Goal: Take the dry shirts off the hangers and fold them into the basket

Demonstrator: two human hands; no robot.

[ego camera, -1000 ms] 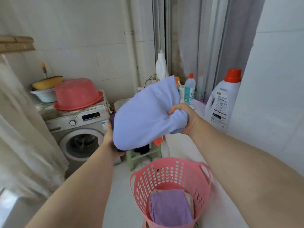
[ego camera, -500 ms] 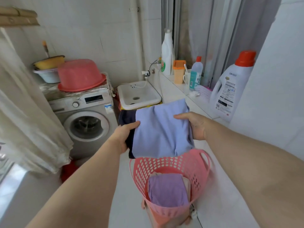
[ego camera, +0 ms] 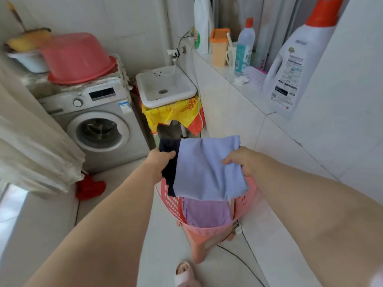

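I am lowering the folded pale-blue cloth shirt, gripped at its edges by my left hand and right hand, from chest height to just above the pink perforated plastic basket, nearly onto the folded purple garment inside.

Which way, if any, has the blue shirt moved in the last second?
Yes, down. The blue shirt was clear above the pink basket; now it covers the basket's far rim, left hand and right hand gripping its sides.
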